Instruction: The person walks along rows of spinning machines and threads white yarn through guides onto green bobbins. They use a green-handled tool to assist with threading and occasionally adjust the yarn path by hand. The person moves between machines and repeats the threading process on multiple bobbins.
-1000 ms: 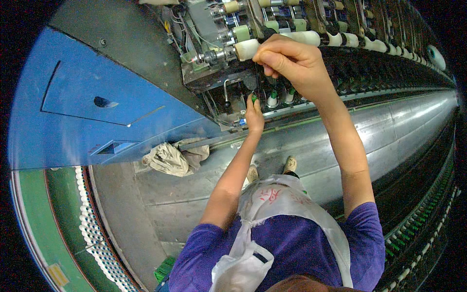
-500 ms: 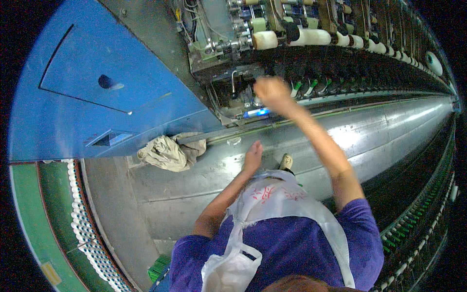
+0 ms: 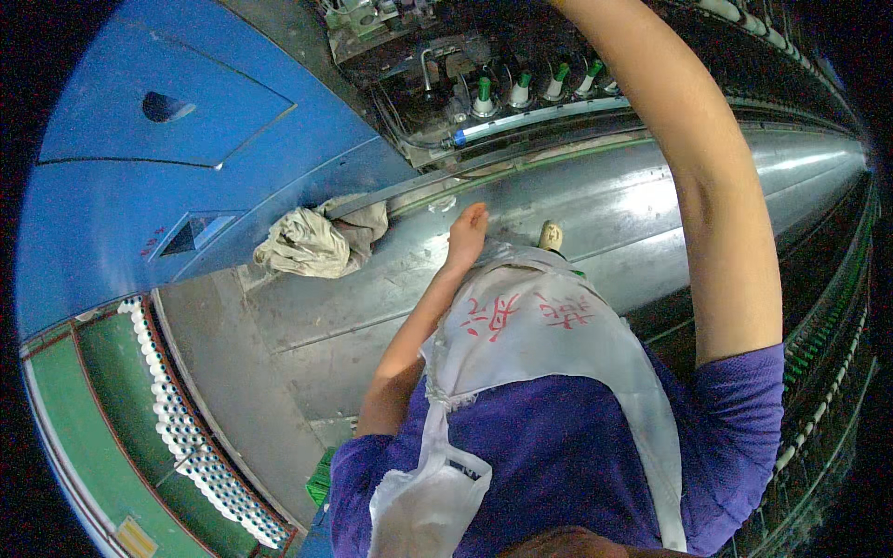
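Observation:
My left hand [image 3: 468, 231] hangs in front of my apron, above the grey metal floor, clear of the machine. Its fingers are curled closed; whether anything is in them is hidden. My right forearm [image 3: 688, 139] reaches up and forward past the upper edge, so the right hand itself is out of sight. Beneath that reach, a row of spindles carries green-topped bobbins with white yarn [image 3: 520, 90] on the spinning frame. A pale tube with a blue end [image 3: 459, 138] runs along the frame below the bobbins.
A blue machine cabinet [image 3: 233, 121] stands at the left. A crumpled beige cloth [image 3: 312, 244] lies by its base. Rows of white bobbins [image 3: 191, 446] fill a green-sided conveyor at lower left. Another bobbin row [image 3: 819, 344] runs along the right. A shoe [image 3: 551, 234] shows beyond the apron.
My right hand has gone from beside the bobbins up out of view, its arm stretching further. The bobbins it covered now show. The view has shifted, and my left hand stays near the apron.

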